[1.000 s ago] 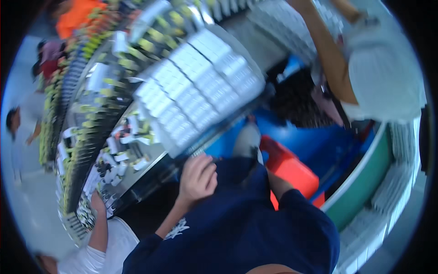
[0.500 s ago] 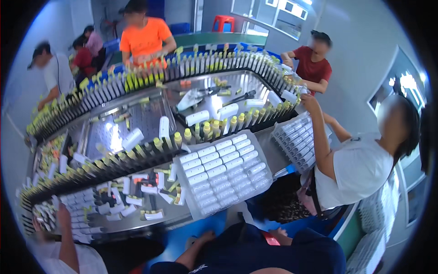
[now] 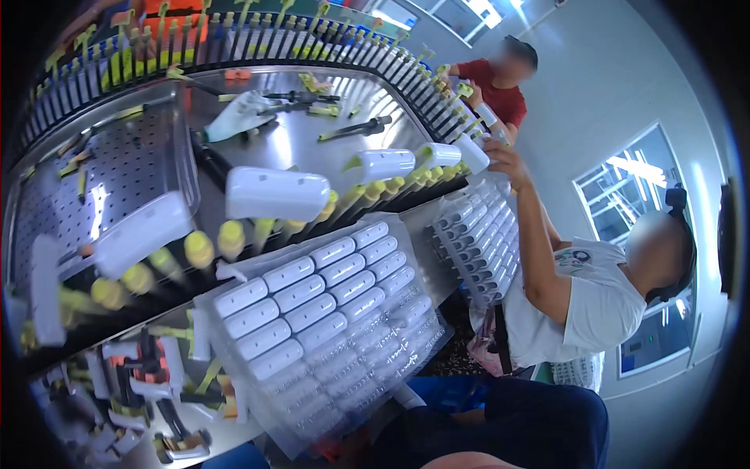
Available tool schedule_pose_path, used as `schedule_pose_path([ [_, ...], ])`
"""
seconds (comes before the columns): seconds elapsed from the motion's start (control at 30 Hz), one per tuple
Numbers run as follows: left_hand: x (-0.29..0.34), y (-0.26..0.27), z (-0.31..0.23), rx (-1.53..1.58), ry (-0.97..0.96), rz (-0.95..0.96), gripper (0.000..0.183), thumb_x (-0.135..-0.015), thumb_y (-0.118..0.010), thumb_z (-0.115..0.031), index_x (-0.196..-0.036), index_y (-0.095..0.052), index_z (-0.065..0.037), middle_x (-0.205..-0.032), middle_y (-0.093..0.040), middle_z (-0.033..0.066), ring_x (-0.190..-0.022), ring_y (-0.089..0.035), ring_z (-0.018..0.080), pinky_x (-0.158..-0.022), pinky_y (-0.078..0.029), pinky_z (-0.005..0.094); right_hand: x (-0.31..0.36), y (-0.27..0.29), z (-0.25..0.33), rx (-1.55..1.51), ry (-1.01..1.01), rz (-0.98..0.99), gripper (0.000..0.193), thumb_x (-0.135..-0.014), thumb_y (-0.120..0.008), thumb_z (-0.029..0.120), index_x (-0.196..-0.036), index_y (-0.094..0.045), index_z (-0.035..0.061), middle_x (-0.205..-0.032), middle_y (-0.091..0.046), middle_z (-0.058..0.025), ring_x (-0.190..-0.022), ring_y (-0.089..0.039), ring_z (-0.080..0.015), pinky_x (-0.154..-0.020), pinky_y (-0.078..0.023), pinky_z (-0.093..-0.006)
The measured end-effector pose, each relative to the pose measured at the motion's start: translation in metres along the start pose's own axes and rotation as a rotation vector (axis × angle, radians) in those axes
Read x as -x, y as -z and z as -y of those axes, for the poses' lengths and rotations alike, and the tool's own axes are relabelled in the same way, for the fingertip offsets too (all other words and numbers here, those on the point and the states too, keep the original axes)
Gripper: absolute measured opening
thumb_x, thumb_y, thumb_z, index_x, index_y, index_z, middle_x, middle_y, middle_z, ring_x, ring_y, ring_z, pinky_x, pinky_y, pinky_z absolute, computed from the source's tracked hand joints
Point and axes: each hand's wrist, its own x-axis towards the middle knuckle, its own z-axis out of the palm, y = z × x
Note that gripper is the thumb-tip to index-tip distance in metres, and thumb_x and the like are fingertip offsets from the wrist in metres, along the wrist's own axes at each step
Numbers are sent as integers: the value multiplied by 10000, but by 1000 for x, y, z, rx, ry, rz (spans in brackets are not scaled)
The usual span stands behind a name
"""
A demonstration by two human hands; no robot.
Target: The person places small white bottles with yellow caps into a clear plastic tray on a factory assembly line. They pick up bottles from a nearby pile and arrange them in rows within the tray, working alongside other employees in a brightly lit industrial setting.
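Note:
Neither of my hands shows; only my dark-clothed legs appear at the lower edge. Closest to me is a clear plastic tray, tilted in view, with rows of glossy white oblong housings in its far part. The near pockets look like bare clear plastic. Beyond it runs a row of upright posts with yellow tips. White curved housings sit on or over several of these posts, including one blurred housing at the left.
A metal table inside the post line carries a white glove and black fixtures. Loose white and orange parts lie at lower left. On the right, a person in white handles a housing beside another tray; a person in red works beyond.
My view has shifted closer to the tray and posts, which appear larger. My hands, visible low in the earlier frame, have gone out of sight. The housings on the posts appear displaced.

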Motion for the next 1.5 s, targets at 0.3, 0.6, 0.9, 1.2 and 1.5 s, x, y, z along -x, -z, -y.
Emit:
schedule_pose_path([
  [0.3, -29, 49, 8, -73, -33, 34, 427, -986, -637, -395, -1224, -719, -50, -1169, -748, 221, -1074, -726, 397, -917, -557, 503, 0, 28, -8, -33, 3, 23, 506, -976, -651, 356, -1388, -614, 63, -1376, -592, -208, -1245, -575, -345, -1043, -480, -508],
  [0.6, -15, 68, -4, -68, -15, 0, 444, -980, -640, -410, -1231, -716, -52, -1166, -747, 230, -1071, -729, 392, -917, -558, 507, 63, 23, -77, -33, 2, 20, 437, -986, -653, 303, -1341, -638, 50, -1309, -624, -186, -1183, -599, -311, -1006, -495, -483],
  [0.9, -29, 78, 9, -134, 14, -7, 460, -975, -643, -425, -1238, -713, -54, -1164, -745, 238, -1068, -733, 386, -917, -558, 511, 85, -20, -104, -101, 53, 39, 368, -995, -655, 251, -1294, -661, 37, -1241, -656, -164, -1121, -622, -278, -969, -510, -459],
  [1.2, 49, 74, 17, -43, -147, -425, 467, -967, -661, -442, -1211, -713, -46, -1137, -750, 232, -1051, -730, 406, -887, -561, 521, 72, -19, -99, -140, 241, -25, 301, -1004, -657, 199, -1246, -684, 23, -1173, -688, -142, -1060, -645, -244, -932, -525, -434],
  [1.5, 549, 90, -222, 318, -1043, -1100, 330, -938, -754, -84, -1263, -701, -62, -1091, -731, 143, -894, -726, 249, -811, -572, 355, 74, 19, -118, -259, 499, -174, 236, -1013, -659, 146, -1199, -707, 10, -1105, -721, -121, -998, -669, -211, -895, -541, -409],
])
